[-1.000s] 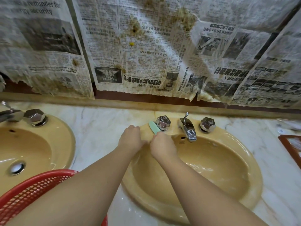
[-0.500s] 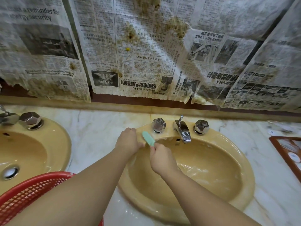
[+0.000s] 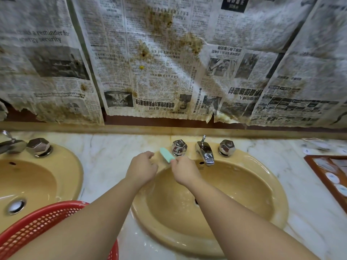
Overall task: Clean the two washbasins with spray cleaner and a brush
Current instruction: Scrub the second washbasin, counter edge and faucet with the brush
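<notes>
Two yellow washbasins sit in a marble counter. The right basin [image 3: 262, 184] is wet with foam specks; the left basin [image 3: 47, 184] lies at the left edge. My right hand [image 3: 185, 172] grips a mint-green brush [image 3: 166, 156] and holds it on the right basin's back-left rim, just left of the left tap knob [image 3: 179, 146]. My left hand [image 3: 141, 168] rests beside it on the same rim with its fingers curled; whether it holds anything is hidden. No spray cleaner is in view.
A chrome spout [image 3: 204, 153] and a second knob [image 3: 227, 147] stand behind the right basin. A red mesh basket [image 3: 37, 228] sits at the front left. A wooden tray [image 3: 330, 177] lies at the right edge. Stained newspaper [image 3: 159, 62] covers the wall.
The brush moved back a little along the rim, from near the tap knob toward the left and back again. Both hands stayed together at the back-left rim.
</notes>
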The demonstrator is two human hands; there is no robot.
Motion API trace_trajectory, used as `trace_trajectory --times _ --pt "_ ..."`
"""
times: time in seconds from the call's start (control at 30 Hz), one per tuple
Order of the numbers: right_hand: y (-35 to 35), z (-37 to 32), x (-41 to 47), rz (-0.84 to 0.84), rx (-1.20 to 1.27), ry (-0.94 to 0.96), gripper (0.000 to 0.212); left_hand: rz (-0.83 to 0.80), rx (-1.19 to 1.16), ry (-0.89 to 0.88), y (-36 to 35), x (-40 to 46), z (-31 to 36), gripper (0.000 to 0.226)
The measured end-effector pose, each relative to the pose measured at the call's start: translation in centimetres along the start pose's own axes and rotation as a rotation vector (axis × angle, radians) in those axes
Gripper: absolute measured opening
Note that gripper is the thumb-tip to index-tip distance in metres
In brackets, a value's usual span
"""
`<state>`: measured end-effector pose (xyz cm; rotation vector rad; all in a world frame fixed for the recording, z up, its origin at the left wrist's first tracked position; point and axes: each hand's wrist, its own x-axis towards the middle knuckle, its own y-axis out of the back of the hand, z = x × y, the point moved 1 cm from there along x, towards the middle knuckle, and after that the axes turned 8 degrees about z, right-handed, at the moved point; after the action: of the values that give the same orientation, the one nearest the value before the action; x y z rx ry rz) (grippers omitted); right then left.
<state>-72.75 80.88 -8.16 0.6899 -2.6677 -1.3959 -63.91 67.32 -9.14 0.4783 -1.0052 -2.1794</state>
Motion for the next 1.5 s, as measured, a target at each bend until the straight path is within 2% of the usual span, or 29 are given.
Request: trace_trajectory --times 0.2,0.3,0.4,0.53,0.67,0.8,0.97,1.1,1.13,1.23,1.27,1.3,1.4,1.43,1.5 --pt "4.6 0.6 0.6 0.152 0.062 -0.032 0.022 0.016 -0.021 -0.199 -1.5 0.3 5.1 0.049" --pt "7.8 2.2 1.5 0.248 0.094 -0.072 0.024 0.010 -0.036 -0.255 -2.8 0.7 7.6 0.043" --pt "10.7 5.0 2.5 0.265 0.064 -0.106 0.026 -0.035 -0.034 -0.321 -4.6 0.7 10.1 0.041" --pt "14.0 7.7 3.9 0.137 -0.042 -0.048 0.031 -0.079 0.101 -0.325 -6.3 1.7 11.2 0.045" --pt "16.3 7.9 7.7 -0.062 -0.170 0.133 0.035 -0.197 0.310 -0.337 -6.1 3.2 10.9 0.020" --pt "17.5 8.6 10.4 -0.132 -0.242 0.201 0.028 -0.203 0.355 -0.382 -6.1 3.9 10.2 0.037" --pt "19.2 9.6 11.7 -0.471 -0.105 0.303 0.028 -0.112 0.293 -0.356 -6.7 3.4 9.7 0.049" --pt "17.8 10.0 13.0 -0.223 -0.197 0.380 0.029 -0.073 0.236 -0.330 -7.0 3.0 9.2 0.061" --pt "17.8 10.2 13.2 -0.254 -0.180 0.381 0.028 -0.072 0.233 -0.321 -7.1 3.0 9.1 0.064" --pt "18.7 10.6 13.4 -0.524 -0.076 0.383 0.017 -0.056 0.225 -0.313 -7.5 2.9 8.9 0.067" --pt "18.8 10.6 13.4 -0.552 -0.064 0.395 0.015 -0.045 0.220 -0.310 -7.6 2.9 8.8 0.067" --pt "18.6 10.6 13.4 -0.525 -0.060 0.405 0.015 -0.034 0.216 -0.305 -7.6 2.8 8.8 0.067" --pt "17.9 10.1 13.3 -0.280 -0.145 0.416 0.022 -0.023 0.199 -0.291 -7.8 2.6 8.9 0.066" --pt "17.8 10.1 13.2 -0.307 -0.135 0.407 0.021 -0.024 0.197 -0.291 -7.8 2.4 9.0 0.067" --pt "18.0 9.8 12.5 -0.494 -0.039 0.374 0.017 -0.027 0.197 -0.292 -7.8 2.3 9.0 0.067"
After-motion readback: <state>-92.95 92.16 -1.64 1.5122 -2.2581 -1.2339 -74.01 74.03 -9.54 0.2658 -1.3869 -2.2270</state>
